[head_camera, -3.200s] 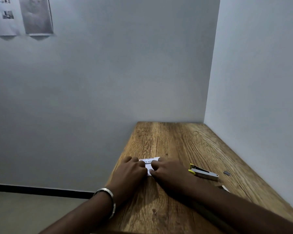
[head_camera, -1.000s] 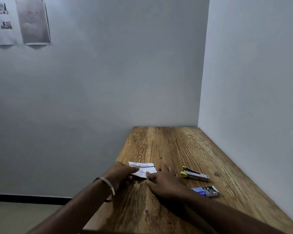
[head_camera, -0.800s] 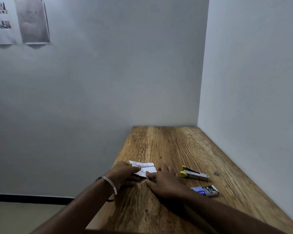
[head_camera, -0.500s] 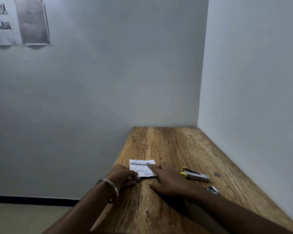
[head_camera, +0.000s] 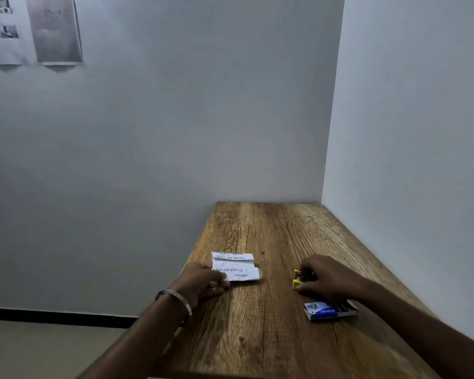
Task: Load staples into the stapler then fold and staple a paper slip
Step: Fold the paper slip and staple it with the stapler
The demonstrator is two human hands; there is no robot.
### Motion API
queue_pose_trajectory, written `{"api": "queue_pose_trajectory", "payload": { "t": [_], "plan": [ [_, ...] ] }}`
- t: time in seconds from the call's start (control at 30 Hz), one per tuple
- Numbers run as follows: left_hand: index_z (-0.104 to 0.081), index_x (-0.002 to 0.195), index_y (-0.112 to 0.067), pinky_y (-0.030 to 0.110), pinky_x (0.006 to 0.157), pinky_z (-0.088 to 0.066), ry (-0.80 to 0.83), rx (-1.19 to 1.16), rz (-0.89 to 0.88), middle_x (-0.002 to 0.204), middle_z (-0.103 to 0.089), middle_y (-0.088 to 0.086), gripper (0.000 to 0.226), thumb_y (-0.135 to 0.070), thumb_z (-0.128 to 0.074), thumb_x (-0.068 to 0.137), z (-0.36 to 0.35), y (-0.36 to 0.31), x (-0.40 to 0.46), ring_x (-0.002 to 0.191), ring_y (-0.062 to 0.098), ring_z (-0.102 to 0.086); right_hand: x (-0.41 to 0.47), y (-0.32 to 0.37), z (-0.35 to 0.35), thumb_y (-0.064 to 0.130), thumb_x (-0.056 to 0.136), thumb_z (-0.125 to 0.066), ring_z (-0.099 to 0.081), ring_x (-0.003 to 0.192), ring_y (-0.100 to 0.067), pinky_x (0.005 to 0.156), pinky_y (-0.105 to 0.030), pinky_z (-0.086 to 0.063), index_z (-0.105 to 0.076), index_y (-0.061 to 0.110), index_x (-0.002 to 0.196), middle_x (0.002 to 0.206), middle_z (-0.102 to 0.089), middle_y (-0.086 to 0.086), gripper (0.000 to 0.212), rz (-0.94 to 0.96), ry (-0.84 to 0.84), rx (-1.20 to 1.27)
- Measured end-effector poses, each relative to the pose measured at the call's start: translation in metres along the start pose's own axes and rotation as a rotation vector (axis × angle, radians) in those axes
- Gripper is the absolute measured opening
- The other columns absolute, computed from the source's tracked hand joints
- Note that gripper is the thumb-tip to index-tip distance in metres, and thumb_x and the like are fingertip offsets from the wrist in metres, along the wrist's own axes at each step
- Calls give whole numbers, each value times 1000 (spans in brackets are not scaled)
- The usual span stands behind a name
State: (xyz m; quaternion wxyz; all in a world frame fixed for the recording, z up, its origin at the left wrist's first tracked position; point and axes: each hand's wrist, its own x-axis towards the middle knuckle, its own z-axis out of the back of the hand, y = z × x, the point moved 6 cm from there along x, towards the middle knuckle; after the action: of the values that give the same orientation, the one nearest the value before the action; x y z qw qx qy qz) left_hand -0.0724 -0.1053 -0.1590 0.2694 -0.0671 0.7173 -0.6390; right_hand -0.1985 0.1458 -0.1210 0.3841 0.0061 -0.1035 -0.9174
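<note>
We observed one folded white paper slip (head_camera: 234, 269) with printed text lying near the left edge of the brown wood-grain table (head_camera: 257, 337), its left end pinched by the left hand (head_camera: 203, 280). To its right, well apart, the right hand (head_camera: 326, 277) closed over one yellow-tipped stapler (head_camera: 298, 279). One blue staple box (head_camera: 329, 311) lay just nearer us. The far tabletop stood open up to two grey walls (head_camera: 203, 119).

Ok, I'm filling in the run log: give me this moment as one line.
left hand: pins folded paper slip | right hand: closing on stapler | staple box: open on table
</note>
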Motion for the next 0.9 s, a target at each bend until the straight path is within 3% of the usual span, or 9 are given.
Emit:
{"api": "queue_pose_trajectory", "payload": {
  "t": [0.13, 0.23, 0.33, 0.43, 0.5, 0.63, 0.9],
  "plan": [
    [-60, 99, 6, 24, 51, -59, 0, -44, -22, 77, -76, 17, 15, 6, -65, 86, 1, 0, -4, 61, 19, -72, 4, 20, 1, 37, 93, -64, -66, 88, -9, 81, -33, -57, -57, 21, 109, 101, -68, 4, 24, 54, -140, 307],
    [-60, 102, 9, 26, 53, -60, -13, -85, -23, 86, -74, 21, 18, 6, -65, 85, 3, -1, -5, 63, 20, -72, 11, 37, 9, 39, 96, -58, -68, 83, -12, 73, -30, -58, -55, 23, 111, 96, -68, 1, 22, 26, -217, 627],
    [-60, 106, 10, 26, 54, -61, 4, -153, -5, 96, -72, 24, 23, 7, -66, 84, 4, -2, -5, 70, 23, -71, 20, 53, 1, 47, 98, -52, -62, 71, -13, 57, -24, -52, -57, 20, 106, 93, -65, -5, 29, -91, -82, 943],
    [-59, 109, 10, 25, 52, -60, -4, -219, 22, 94, -71, 23, 27, 8, -66, 83, 6, -2, -5, 71, 23, -69, 27, 69, -16, 51, 95, -56, -53, 56, -9, 45, -21, -41, -63, 9, 101, 77, -61, -3, 43, -175, 110, 1170],
    [-58, 110, 10, 23, 50, -59, -2, -249, 32, 88, -71, 22, 28, 8, -66, 83, 7, -1, -4, 68, 22, -68, 30, 78, -30, 52, 92, -61, -52, 52, -7, 42, -19, -39, -64, 6, 108, 72, -62, -2, 48, -199, 231, 1235],
    [-59, 111, 11, 23, 48, -58, 14, -290, 51, 85, -71, 22, 31, 8, -67, 82, 9, -1, -2, 60, 20, -70, 34, 96, -58, 52, 87, -68, -50, 49, -8, 37, -19, -37, -63, 11, 98, 68, -62, -2, 43, -333, 401, 1313],
    [-57, 116, 10, 26, 57, -61, 52, -347, 51, 91, -70, 23, 39, 9, -70, 79, 11, -1, 1, 70, 24, -71, 53, 107, -61, 46, 82, -76, -57, 50, -10, 36, -17, -37, -71, 7, 100, 73, -69, -5, 44, -403, 305, 1378]
  ]
}}
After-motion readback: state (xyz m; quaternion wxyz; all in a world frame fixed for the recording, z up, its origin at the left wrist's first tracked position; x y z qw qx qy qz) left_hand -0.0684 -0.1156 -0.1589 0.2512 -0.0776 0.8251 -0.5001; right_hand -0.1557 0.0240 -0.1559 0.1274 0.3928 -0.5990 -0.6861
